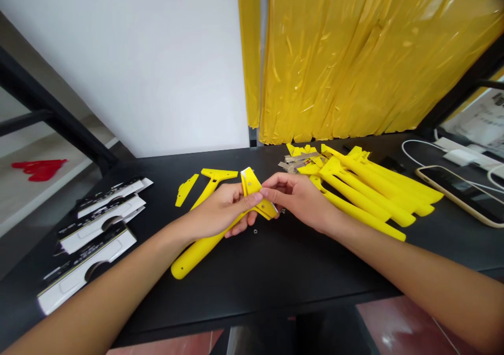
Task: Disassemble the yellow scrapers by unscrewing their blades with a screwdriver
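My left hand (230,208) is wrapped round the head of a yellow scraper (192,255), whose long handle slants down to the left. A thin metal blade edge shows along its head. My right hand (293,195) pinches at the same head, thumb and forefinger together on its right side. Behind my left hand lie another yellow scraper handle (214,179) and a loose yellow plate (186,189). A small nut (255,231) rests on the black table just below my hands.
Several yellow handles (366,192) are piled at the right, with metal blades (299,160) behind them. A phone (468,192) and white cables lie at the far right. Printed white-and-black packages (90,271) are at the left. Yellow plastic sheeting (334,55) hangs behind the table.
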The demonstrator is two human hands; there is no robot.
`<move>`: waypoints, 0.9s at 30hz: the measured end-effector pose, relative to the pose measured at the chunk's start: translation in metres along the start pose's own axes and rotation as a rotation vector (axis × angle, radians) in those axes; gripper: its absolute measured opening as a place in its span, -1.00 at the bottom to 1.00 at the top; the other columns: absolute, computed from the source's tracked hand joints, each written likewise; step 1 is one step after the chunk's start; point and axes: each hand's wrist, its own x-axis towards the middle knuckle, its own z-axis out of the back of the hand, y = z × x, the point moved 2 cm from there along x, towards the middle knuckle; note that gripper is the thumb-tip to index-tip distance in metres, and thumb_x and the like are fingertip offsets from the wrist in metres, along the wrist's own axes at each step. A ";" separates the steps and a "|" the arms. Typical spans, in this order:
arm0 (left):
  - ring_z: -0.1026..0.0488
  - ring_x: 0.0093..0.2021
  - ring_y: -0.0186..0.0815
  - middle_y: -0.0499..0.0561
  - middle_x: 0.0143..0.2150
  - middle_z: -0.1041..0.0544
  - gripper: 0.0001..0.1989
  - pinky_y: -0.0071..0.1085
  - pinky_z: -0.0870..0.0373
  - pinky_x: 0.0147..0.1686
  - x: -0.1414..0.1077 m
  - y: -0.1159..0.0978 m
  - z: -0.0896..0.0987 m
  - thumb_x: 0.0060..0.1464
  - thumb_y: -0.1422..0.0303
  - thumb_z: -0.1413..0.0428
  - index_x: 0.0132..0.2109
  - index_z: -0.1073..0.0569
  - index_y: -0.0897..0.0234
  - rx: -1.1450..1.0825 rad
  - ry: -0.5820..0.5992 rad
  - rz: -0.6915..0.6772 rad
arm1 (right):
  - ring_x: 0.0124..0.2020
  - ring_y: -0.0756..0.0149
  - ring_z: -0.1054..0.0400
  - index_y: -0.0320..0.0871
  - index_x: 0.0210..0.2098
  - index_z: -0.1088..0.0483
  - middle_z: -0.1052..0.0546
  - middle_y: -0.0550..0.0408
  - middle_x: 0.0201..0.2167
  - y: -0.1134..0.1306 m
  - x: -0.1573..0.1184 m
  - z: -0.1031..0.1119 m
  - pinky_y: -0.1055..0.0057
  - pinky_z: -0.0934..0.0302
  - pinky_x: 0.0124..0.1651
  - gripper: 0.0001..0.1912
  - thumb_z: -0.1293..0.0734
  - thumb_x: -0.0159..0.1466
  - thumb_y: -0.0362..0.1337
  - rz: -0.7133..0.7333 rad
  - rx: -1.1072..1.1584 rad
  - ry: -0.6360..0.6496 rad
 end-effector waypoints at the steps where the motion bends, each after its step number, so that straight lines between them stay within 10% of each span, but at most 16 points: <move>1: -0.33 -0.65 -0.49 -0.06 -0.46 -0.47 -0.64 -0.57 -0.23 -0.70 0.000 0.000 0.000 0.32 0.06 -0.04 -0.23 -0.43 0.30 0.001 0.009 -0.007 | -0.49 0.42 -0.38 -0.15 -0.27 -0.48 -0.53 0.16 -0.42 0.001 0.000 0.000 0.42 -0.34 -0.44 -0.65 -0.49 0.17 0.01 -0.009 -0.015 0.007; 19: -0.35 -0.61 -0.46 -0.06 -0.45 -0.47 -0.69 -0.56 -0.22 -0.68 -0.005 -0.004 0.001 0.32 0.11 -0.05 -0.22 -0.40 0.29 -0.038 0.040 -0.003 | -0.42 0.39 -0.42 -0.17 -0.28 -0.49 -0.55 0.12 -0.39 0.003 -0.001 0.001 0.41 -0.41 -0.39 -0.60 -0.56 0.07 -0.01 -0.097 0.065 0.099; 27: -0.30 -0.68 -0.44 -0.02 -0.63 -0.42 -0.60 -0.52 -0.23 -0.66 0.004 0.001 0.005 0.34 0.15 -0.02 -0.37 -0.43 0.35 -0.125 -0.143 0.083 | -0.40 0.31 -0.41 -0.09 -0.30 -0.56 -0.61 0.06 -0.36 0.023 0.006 0.051 0.37 -0.20 -0.33 -0.79 -0.36 0.31 -0.11 0.202 -0.835 -0.135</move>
